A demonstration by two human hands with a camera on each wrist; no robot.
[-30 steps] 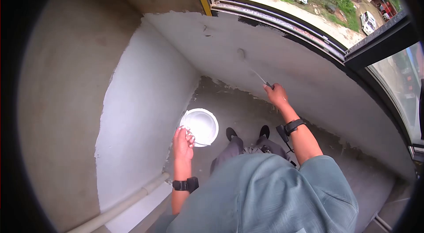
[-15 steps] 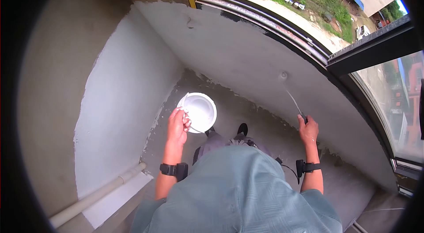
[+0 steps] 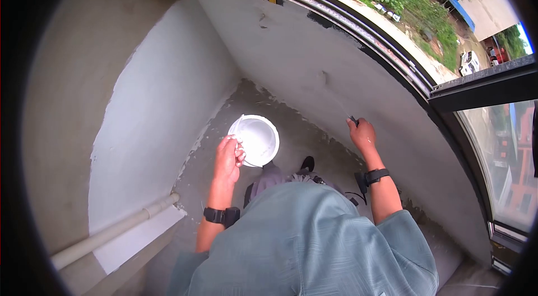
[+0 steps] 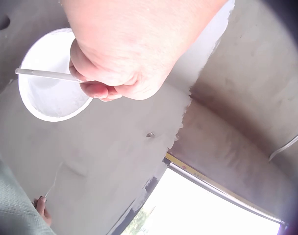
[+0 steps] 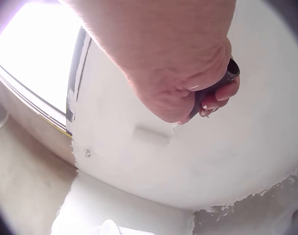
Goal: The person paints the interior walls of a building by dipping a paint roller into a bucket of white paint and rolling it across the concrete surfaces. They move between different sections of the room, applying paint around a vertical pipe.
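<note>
In the head view my right hand (image 3: pixel 363 134) grips the dark handle (image 3: pixel 354 121) of a small paint roller, and the right wrist view shows fingers wrapped round that handle. Its pale roller head (image 5: pixel 151 136) lies against the freshly coated wall under the window, blurred in the head view. My left hand (image 3: pixel 228 160), fingertips spotted with white, holds a white bucket (image 3: pixel 274 139) by its handle. That thin white handle (image 4: pixel 46 74) spans the bucket's mouth in the left wrist view. White paint (image 3: pixel 255 142) shows inside the bucket.
Ahead and to the right, a window frame (image 3: pixel 364 44) tops the coated wall (image 3: pixel 291 44). A second white-coated wall (image 3: pixel 162 111) meets it at the left corner. A pipe (image 3: pixel 117 234) runs low at the left. My shoe (image 3: pixel 307 162) stands on the grey floor (image 3: pixel 246 94).
The roller first slid right and down along the wall, and now it is back further left and higher. My left hand keeps hold of the bucket. The head view has shifted somewhat.
</note>
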